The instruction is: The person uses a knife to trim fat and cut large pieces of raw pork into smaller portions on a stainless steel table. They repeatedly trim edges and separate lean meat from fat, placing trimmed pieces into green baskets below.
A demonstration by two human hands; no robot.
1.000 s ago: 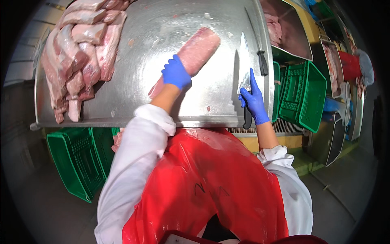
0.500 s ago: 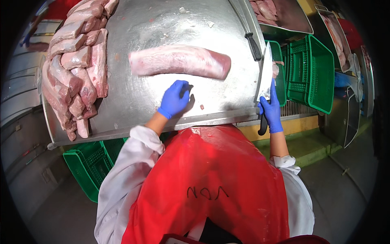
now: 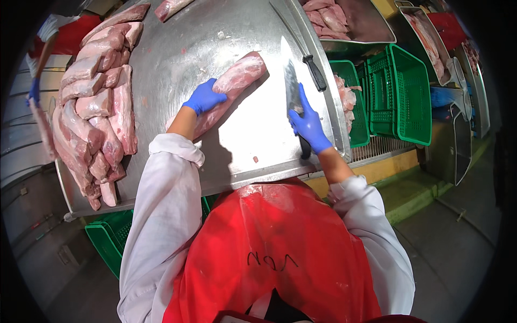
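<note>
A long pale-pink meat loin [image 3: 243,73] lies slantwise on the steel table [image 3: 237,156], its far end pointing up and right. My blue-gloved left hand [image 3: 205,97] is closed round its middle, the thumb across the top; my wrist hides part of the near end. To the right, my blue-gloved right hand [image 3: 309,125] grips a large knife [image 3: 292,86] by its black handle. The wide blade points away from me, apart from the meat, with my index finger stretched along it.
Many cut loins [image 3: 97,102] are piled at the table's left. A black-handled sharpening steel [image 3: 314,72] lies by the right edge. Beyond are green crates [image 3: 412,97], one holding trimmings [image 3: 344,102], and a metal bin of meat [image 3: 377,27]. Another person's gloved hand [image 3: 34,92] holds meat at far left.
My left hand has taken hold of the loin, which has turned from crosswise to slanted. The knife in my right hand has come left over the table. Another person's hand appears at far left.
</note>
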